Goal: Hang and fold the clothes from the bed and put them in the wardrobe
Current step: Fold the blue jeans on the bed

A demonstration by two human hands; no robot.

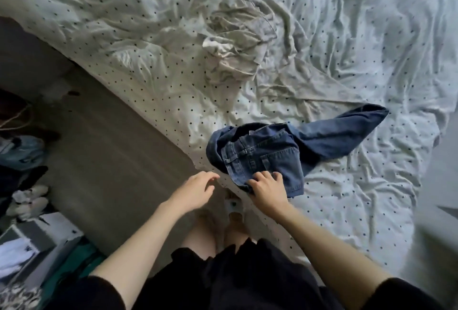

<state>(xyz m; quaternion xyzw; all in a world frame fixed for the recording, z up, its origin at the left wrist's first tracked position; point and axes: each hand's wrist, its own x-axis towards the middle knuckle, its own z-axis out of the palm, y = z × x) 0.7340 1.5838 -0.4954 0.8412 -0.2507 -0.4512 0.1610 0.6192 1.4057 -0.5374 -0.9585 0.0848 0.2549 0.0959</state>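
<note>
Bed [148, 44] fills frame, white dotted sheet heavily rumpled. Blue jeans [267, 153] bunched near bed's edge, one leg trailing toward the frame's right. Right hand [266, 189] on jeans' near corner, fingers curled into denim. Left hand [195, 189] hovers just beside bed edge, fingers loose, apart, holding nothing. Cream garment [238, 39] crumpled mid-bed. Grey floor [104, 151] alongside; clutter pile [22, 161] at frame's left edge.
</note>
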